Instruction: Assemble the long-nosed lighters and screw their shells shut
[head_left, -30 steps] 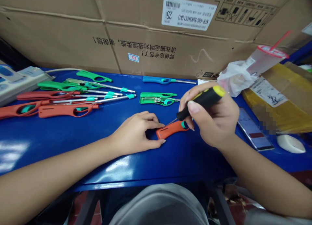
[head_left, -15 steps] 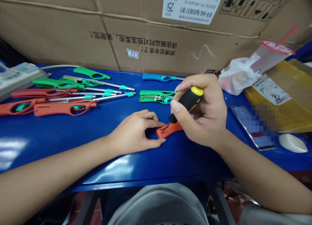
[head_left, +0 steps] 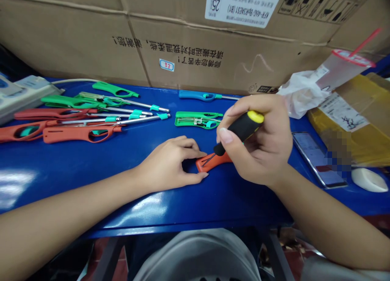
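Observation:
My left hand (head_left: 173, 163) rests on the blue table, thumb and forefinger pinching the near end of an orange lighter casing (head_left: 221, 159). In my right hand (head_left: 262, 143) is a black and yellow screwdriver (head_left: 240, 130), held at a slant. Its thin shaft reaches down to the casing's end, close to a slot there; whether the tip sits in a hole is too small to tell. My right hand hides the casing's other end. Just beyond lies an opened green lighter half (head_left: 196, 120) with parts inside, and behind it a blue long-necked lighter (head_left: 198, 95).
Several red and green long-necked lighters (head_left: 82, 133) lie at the left beside a white power strip (head_left: 27, 96). A big cardboard box (head_left: 183, 41) stands along the back. At the right are a phone (head_left: 317, 159), a white mouse (head_left: 369, 180), a yellow-taped parcel (head_left: 365, 122) and a lidded cup (head_left: 341, 70).
My right hand and the screwdriver handle have shifted slightly to the right, leaning the screwdriver a little more. The left hand keeps its pinch on the orange casing.

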`<state>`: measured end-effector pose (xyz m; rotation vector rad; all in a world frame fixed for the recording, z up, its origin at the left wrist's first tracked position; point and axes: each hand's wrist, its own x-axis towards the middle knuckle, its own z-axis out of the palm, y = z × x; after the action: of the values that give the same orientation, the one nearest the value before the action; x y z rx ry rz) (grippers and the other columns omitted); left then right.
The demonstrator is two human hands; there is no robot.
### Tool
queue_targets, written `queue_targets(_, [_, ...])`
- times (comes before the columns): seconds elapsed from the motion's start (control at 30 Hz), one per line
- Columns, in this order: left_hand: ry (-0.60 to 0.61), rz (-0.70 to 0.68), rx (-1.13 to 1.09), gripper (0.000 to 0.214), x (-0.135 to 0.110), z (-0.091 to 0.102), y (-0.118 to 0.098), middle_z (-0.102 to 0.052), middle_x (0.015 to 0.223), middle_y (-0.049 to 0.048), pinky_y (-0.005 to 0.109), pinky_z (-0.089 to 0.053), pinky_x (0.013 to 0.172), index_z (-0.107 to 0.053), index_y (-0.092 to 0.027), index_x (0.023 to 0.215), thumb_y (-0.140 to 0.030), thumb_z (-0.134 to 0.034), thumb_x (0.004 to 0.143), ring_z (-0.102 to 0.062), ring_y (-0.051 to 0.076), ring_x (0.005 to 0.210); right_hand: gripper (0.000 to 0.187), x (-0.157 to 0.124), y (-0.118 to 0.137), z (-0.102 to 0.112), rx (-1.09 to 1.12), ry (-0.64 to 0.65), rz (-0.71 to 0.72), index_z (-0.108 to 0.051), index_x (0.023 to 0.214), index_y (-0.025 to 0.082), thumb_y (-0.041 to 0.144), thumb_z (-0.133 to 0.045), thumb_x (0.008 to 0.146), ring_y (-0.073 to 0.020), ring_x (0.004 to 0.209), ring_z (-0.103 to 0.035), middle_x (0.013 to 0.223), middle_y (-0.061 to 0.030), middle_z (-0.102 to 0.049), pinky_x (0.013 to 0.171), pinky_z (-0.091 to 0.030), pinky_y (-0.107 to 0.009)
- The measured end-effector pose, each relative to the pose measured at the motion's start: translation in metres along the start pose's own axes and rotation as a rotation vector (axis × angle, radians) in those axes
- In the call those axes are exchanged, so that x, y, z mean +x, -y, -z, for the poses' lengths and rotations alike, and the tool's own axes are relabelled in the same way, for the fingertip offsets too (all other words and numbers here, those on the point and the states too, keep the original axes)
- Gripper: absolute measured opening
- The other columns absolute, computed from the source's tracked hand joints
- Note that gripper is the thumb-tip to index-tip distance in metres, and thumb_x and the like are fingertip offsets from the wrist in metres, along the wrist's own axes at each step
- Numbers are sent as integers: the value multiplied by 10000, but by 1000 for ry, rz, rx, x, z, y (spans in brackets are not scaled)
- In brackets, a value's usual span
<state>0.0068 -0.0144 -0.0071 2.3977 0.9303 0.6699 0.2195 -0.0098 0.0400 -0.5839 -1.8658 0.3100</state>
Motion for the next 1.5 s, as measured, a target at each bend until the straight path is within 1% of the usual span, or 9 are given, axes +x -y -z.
queue_targets(0.2, [-3, -2, 4, 302, 0, 0, 1, -770, 1149, 57, 414, -587, 965, -826, -253, 1149, -388, -799, 879, -728, 263, 1056, 232, -1, -4, -1, 18, 0, 24, -608, 1124, 295, 205, -679, 922, -151, 640, -632, 881, 9, -657, 564, -523, -326])
queue_targets(0.47, [-11, -12, 9, 304, 0, 0, 1, -774, 1149, 65, 426, -585, 975, -826, -231, 1143, -389, -787, 886, -726, 265, 1055, 214, -2, -5, -1, -5, 2, -15, -589, 1129, 329, 246, -664, 946, -165, 632, -649, 868, 18, -693, 586, -562, -339])
queue_targets(0.57, [-14, -12, 11, 310, -1, -1, 1, -777, 1107, 57, 412, -584, 960, -822, -234, 1151, -387, -793, 883, -725, 254, 1032, 214, -3, -7, -1, 5, -8, -17, -593, 1132, 327, 248, -669, 949, -180, 674, -676, 865, 13, -696, 615, -582, -348])
queue_targets(0.77, [-5, -8, 11, 305, -1, -1, 1, -769, 1139, 52, 403, -574, 946, -819, -255, 1161, -389, -793, 888, -719, 250, 1039, 222, -4, -7, -1, 7, 12, -17, -592, 1142, 327, 253, -677, 951, -172, 693, -680, 927, 10, -700, 620, -588, -343])
queue_targets(0.93, [-16, -14, 11, 296, -1, -1, 1, -760, 1011, 31, 384, -570, 907, -816, -230, 1137, -371, -808, 877, -706, 226, 970, 196, -1, -4, 0, 36, -41, 16, -606, 1114, 292, 224, -678, 945, -165, 732, -716, 936, 5, -690, 690, -609, -353])
queue_targets(1.1, [-4, -4, 15, 320, -1, -1, 1, -770, 1126, 47, 402, -572, 956, -810, -260, 1177, -389, -797, 885, -716, 247, 1036, 228, -5, -6, 0, 17, -12, -5, -600, 1141, 310, 266, -695, 938, -184, 753, -714, 946, 2, -713, 674, -603, -357])
queue_targets(1.3, [-6, -5, 6, 292, -1, -1, 1, -772, 1138, 53, 416, -577, 965, -819, -255, 1147, -380, -796, 885, -722, 259, 1047, 232, -6, -5, -1, -31, 27, -46, -599, 1192, 344, 301, -663, 974, -217, 821, -742, 1027, -17, -748, 729, -628, -381])
queue_targets(1.4, [-7, -8, 10, 270, 0, 0, 0, -771, 1113, 59, 416, -579, 939, -822, -236, 1110, -384, -789, 885, -722, 267, 1036, 328, -3, -2, -2, 61, 75, -18, -612, 1260, 324, 219, -676, 955, -191, 853, -746, 1076, -18, -733, 742, -639, -346])
queue_targets(1.5, [-4, 6, 3, 258, 0, 1, -2, -767, 1047, 51, 398, -577, 883, -812, -225, 1095, -368, -785, 882, -716, 255, 990, 441, 2, 0, 2, 156, 148, 8, -605, 1359, 310, 164, -684, 950, -145, 844, -746, 1271, -33, -709, 724, -644, -296])
